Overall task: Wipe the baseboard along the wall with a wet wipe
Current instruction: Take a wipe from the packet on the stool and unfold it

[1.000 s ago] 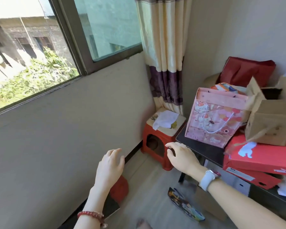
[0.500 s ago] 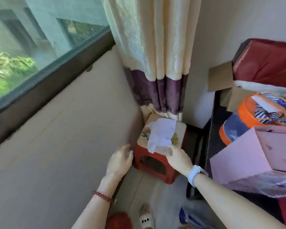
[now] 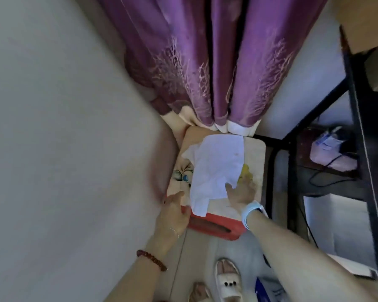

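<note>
Both hands are now reaching the red stool [image 3: 214, 227]; right hand [image 3: 241, 194] is pinching the white wet wipe [image 3: 216, 168] lying on its seat; left hand [image 3: 172, 212], fingers relaxed, is touching the stool's edge.

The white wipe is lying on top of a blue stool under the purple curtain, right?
Not quite. The stool is red, not blue, as the head view shows along its front edge. The rest holds: the white wipe lies on top of it, under the purple curtain.
</note>
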### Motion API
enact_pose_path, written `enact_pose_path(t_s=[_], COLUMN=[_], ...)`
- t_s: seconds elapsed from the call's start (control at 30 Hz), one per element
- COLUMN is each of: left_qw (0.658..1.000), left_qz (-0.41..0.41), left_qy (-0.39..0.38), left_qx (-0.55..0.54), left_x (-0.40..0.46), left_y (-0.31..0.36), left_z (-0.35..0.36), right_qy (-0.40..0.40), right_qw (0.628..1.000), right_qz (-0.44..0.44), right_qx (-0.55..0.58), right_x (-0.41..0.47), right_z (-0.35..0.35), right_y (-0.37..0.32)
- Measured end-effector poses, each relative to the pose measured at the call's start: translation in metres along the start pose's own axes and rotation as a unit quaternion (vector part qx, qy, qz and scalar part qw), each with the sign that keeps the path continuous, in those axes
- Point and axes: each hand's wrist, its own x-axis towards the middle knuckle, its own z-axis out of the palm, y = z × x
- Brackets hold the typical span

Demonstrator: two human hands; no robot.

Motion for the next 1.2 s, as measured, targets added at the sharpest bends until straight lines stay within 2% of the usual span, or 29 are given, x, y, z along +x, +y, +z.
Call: enact_pose_path(t_s=[0.13, 0.27, 0.4, 0.5, 0.57, 0.63, 0.67, 0.73, 0.77, 0.8, 0.87, 0.93, 0.97, 1.03, 1.1, 1.2], left_qw=[1.0, 0.995, 0.987, 0.977, 0.969, 0.962, 0.959, 0.957, 0.957, 0.955, 0.943, 0.925, 0.917, 0.905, 0.892, 0.882], left_qz=[0.004, -0.058, 0.012, 0.071, 0.092, 0.102, 0.104, 0.138, 0.17, 0.207, 0.28, 0.333, 0.349, 0.371, 0.389, 0.397], left_qy=[-0.01, 0.052, 0.095, 0.099, 0.11, 0.125, 0.125, 0.109, 0.091, 0.069, 0.008, -0.062, -0.086, -0.116, -0.129, -0.098], left_qx=[-0.004, -0.061, -0.13, -0.174, -0.199, -0.221, -0.232, -0.231, -0.215, -0.201, -0.182, -0.175, -0.172, -0.173, -0.19, -0.233], left_x=[0.03, 0.033, 0.011, -0.021, -0.045, -0.074, -0.09, -0.123, -0.14, -0.157, -0.193, -0.226, -0.241, -0.268, -0.291, -0.323], left_y=[0.002, 0.015, 0.032, 0.051, 0.066, 0.084, 0.095, 0.119, 0.131, 0.142, 0.165, 0.187, 0.198, 0.218, 0.235, 0.251], left_z=[0.035, 0.033, -0.004, -0.047, -0.073, -0.098, -0.111, -0.138, -0.151, -0.164, -0.187, -0.205, -0.212, -0.221, -0.223, -0.212], right_qy=[-0.046, -0.029, 0.028, 0.064, 0.08, 0.057, 0.017, -0.075, -0.095, -0.1, -0.11, -0.139, -0.158, -0.169, -0.148, -0.098], right_qw=[0.998, 0.995, 0.98, 0.968, 0.966, 0.984, 0.996, 0.971, 0.957, 0.959, 0.97, 0.951, 0.939, 0.925, 0.923, 0.929], right_qz=[0.026, 0.039, 0.045, -0.003, -0.051, -0.073, -0.079, -0.095, -0.115, -0.147, -0.211, -0.253, -0.267, -0.293, -0.314, -0.326], right_qx=[-0.025, 0.086, 0.191, 0.244, 0.241, 0.15, 0.033, -0.208, -0.247, -0.222, -0.038, 0.113, 0.146, 0.17, 0.165, 0.143], right_x=[0.014, -0.008, -0.045, -0.083, -0.114, -0.147, -0.164, -0.198, -0.214, -0.228, -0.251, -0.269, -0.277, -0.294, -0.313, -0.349], right_z=[0.006, -0.009, -0.038, -0.076, -0.107, -0.141, -0.158, -0.189, -0.203, -0.216, -0.241, -0.263, -0.273, -0.289, -0.303, -0.329], right_y=[0.014, -0.001, -0.033, -0.063, -0.077, -0.088, -0.091, -0.095, -0.096, -0.097, -0.099, -0.104, -0.108, -0.111, -0.108, -0.088])
